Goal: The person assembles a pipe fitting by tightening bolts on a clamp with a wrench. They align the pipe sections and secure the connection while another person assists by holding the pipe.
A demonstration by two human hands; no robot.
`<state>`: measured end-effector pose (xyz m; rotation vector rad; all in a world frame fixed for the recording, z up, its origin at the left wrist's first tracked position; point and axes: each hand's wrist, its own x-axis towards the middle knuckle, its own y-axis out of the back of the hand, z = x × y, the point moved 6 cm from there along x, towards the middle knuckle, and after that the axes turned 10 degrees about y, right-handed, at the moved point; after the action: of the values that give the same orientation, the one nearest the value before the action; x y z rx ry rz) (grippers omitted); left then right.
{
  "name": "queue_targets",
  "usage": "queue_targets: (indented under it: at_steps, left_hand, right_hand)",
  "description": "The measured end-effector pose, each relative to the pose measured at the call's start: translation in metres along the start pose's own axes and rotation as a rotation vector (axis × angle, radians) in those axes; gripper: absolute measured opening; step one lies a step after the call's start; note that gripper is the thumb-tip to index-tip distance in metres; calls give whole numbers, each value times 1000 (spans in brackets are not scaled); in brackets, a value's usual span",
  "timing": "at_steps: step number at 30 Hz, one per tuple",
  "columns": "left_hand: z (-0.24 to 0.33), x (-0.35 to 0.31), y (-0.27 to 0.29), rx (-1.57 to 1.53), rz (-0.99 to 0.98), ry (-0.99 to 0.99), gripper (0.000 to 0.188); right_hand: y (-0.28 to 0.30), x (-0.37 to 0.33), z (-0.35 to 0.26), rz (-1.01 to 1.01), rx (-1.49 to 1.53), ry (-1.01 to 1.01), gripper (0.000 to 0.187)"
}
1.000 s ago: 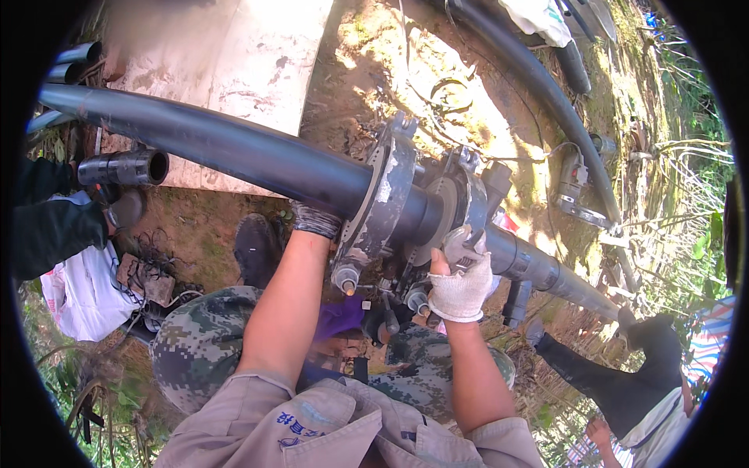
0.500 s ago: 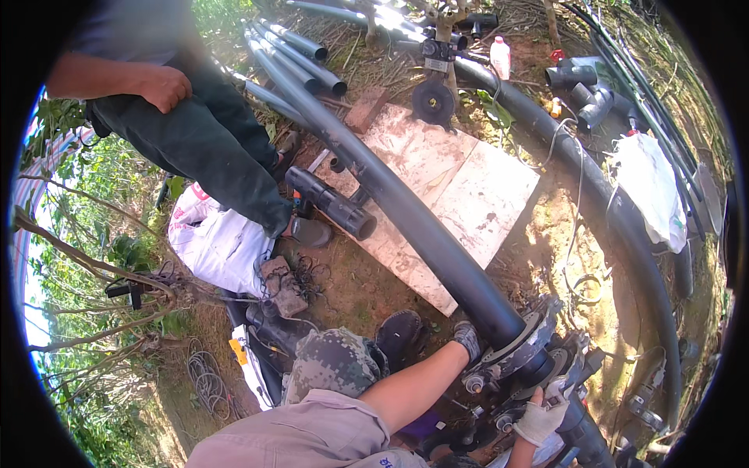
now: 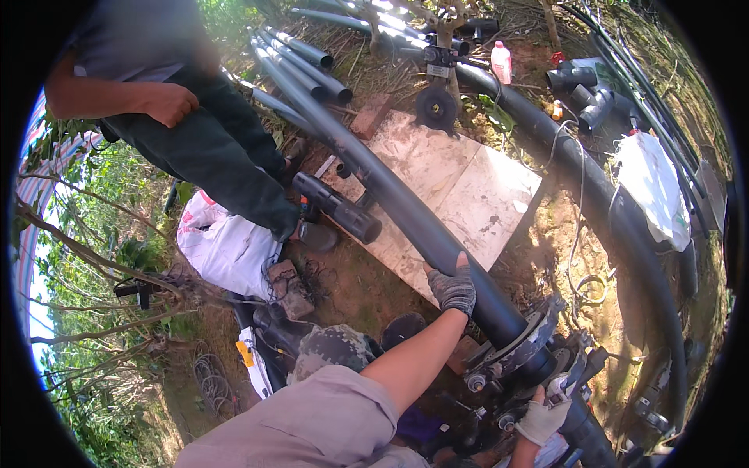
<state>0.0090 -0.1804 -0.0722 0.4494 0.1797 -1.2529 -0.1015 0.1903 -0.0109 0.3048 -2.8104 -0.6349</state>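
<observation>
My left hand [image 3: 452,291], in a grey fingerless glove, is closed against the side of a long black plastic pipe [image 3: 406,210], with its thumb lying over the top. The pipe slants down into a round metal clamp ring [image 3: 511,351] of a pipe-joining machine. At the lower right, my right hand [image 3: 541,417] wears a pale glove and is closed on a metal part of the second clamp [image 3: 573,363]; the exact part is mostly hidden. A disc-shaped tool [image 3: 435,105] hangs from a thin trunk beyond the pipe.
Another person [image 3: 195,132] stands at the far left, beside a white sack [image 3: 226,242]. A short black pipe piece [image 3: 335,207] lies near a pale board [image 3: 491,187]. A thick curved pipe [image 3: 624,210], black fittings [image 3: 597,105] and a white bag [image 3: 651,187] lie to the right.
My left hand has moved up and away from beside the clamp ring, onto the pipe. The right hand stays at the clamp. The view has shifted slightly.
</observation>
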Motion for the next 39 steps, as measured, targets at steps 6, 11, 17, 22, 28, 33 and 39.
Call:
queue_targets:
  at_steps: [6,11,17,22,28,33,39]
  left_hand:
    - [6,2,7,303,-95,101,115]
    - [28,11,4,568,-198,64,123]
    - [81,-14,-3,1218,-157,-333,104]
    - [91,-132,-20,1148,-1209,-638,71]
    - [63,-196,4,1408,-1284,-857,99]
    - [61,-195,-4,1423,-1310,-961,112]
    - [64,-198,-3,1573,-1320,-966,114]
  right_hand:
    - [2,2,-27,-24,-309,0,54]
    - [5,7,-34,-159,-217,-119,45]
    - [10,11,-40,-153,-85,-262,41]
    - [16,13,-33,-87,65,-360,38]
    - [21,14,-38,-128,8,-300,37]
    - [30,8,-37,-146,-55,-293,36]
    - [36,3,-29,-137,-98,-235,30]
